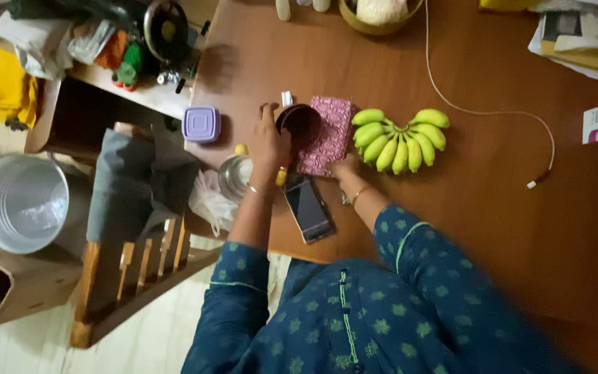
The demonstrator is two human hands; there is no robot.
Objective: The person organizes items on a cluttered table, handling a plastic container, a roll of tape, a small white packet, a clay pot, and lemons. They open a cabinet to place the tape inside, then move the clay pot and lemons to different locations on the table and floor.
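Step in hand, by appearance: steadying. Left hand (268, 142) closed around dark maroon cup (300, 125) on bench (493, 208). Right hand (345, 167) flat on patterned pouch (327, 135), grip unclear. Bananas (399, 138) just beside. Next move calls for firm hold and level lift.

Brown wooden tabletop (493, 228), smooth, lit evenly from above with a soft sheen. Left of it: a lower wooden shelf (143, 93) crowded with clutter. Below that, a slatted wooden chair (140, 266) draped with grey cloth (129, 183). Pale floor (147, 346) at lower left. Steel pot (22, 201) beside an open cardboard box (8, 291). Yellow cloth (1, 83) at far left.
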